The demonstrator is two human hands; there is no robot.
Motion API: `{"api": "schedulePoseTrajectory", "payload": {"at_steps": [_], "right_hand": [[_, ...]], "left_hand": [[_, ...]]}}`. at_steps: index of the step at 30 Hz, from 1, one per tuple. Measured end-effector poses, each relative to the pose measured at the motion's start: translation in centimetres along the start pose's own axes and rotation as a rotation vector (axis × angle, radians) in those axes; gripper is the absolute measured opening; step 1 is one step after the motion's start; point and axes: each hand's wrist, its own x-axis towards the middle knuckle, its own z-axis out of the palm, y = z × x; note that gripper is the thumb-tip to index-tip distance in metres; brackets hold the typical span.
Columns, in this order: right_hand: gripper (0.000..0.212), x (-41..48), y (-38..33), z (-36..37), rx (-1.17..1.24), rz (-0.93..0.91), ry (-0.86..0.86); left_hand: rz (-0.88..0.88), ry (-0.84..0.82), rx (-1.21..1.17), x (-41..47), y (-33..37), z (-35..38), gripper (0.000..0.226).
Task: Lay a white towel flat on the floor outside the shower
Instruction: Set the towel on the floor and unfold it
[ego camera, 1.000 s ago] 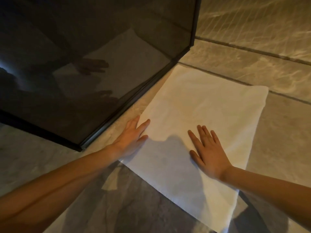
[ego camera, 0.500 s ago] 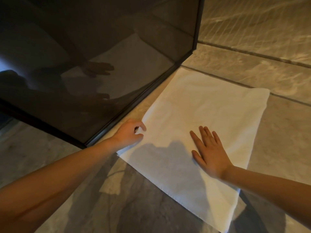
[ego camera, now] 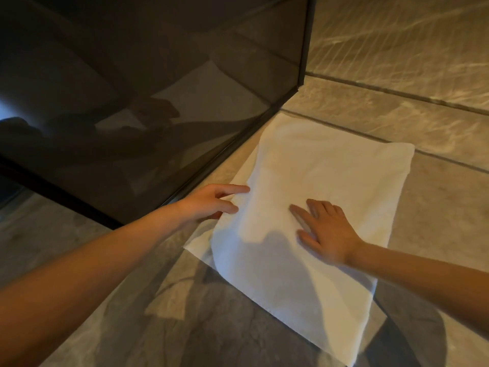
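Note:
A white towel (ego camera: 325, 186) lies on the stone tile floor beside the dark glass shower wall (ego camera: 148, 102). Its left edge is lifted and folded over toward the middle, so a lower layer shows along the left side. My left hand (ego camera: 214, 201) pinches that raised left edge between thumb and fingers. On the towel's middle, my right hand (ego camera: 328, 231) rests flat with fingers spread, pressing it down.
The shower's dark frame rail (ego camera: 225, 165) runs diagonally along the towel's left side to a corner post (ego camera: 305, 43). Beige tiles with grout lines (ego camera: 397, 94) extend to the right and behind. My shadow falls across the near floor (ego camera: 211, 327).
My left hand went from lying flat at the towel's left edge to pinching it and lifting it inward over the towel. The right hand stayed pressed flat.

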Motion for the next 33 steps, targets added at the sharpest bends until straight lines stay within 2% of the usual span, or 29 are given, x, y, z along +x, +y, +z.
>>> {"api": "schedulePoseTrajectory", "payload": {"at_steps": [3,5,6,9,13,16,22,29,33], "right_hand": [[0.052,3.6,-0.1,-4.0,0.504,0.036,0.12],[0.045,6.1,-1.1,-6.2,0.832,0.117,0.06],[0.043,7.1,-1.6,-6.9,0.909,0.159,0.005],[0.043,8.5,-1.5,-8.0,0.861,0.247,-0.084],[0.049,8.1,1.3,-8.1,0.798,0.346,-0.005],[0.064,6.7,3.2,-8.7,0.708,0.328,0.108],[0.071,2.8,6.5,-10.3,0.838,0.208,0.206],[0.076,-3.3,11.2,-13.1,0.789,0.17,0.179],[0.079,-8.1,14.3,-14.4,0.779,0.212,0.216]], "left_hand": [[0.039,-0.105,-0.01,-0.1,1.6,1.8,0.047],[0.07,-0.175,0.015,-0.3,2.7,3.3,0.046],[0.073,-0.192,0.027,-0.3,3.2,4.1,0.047],[0.069,-0.244,0.045,-0.1,4.5,6.0,0.05],[0.013,-0.274,-0.051,-0.1,5.2,6.9,0.05],[-0.029,-0.286,-0.1,0.2,5.2,7.5,0.05],[0.007,-0.293,-0.122,1.4,6.0,10.0,0.053],[0.026,-0.392,-0.224,4.2,8.9,15.6,0.054],[0.071,-0.469,-0.215,5.6,11.4,20.4,0.054]]}}
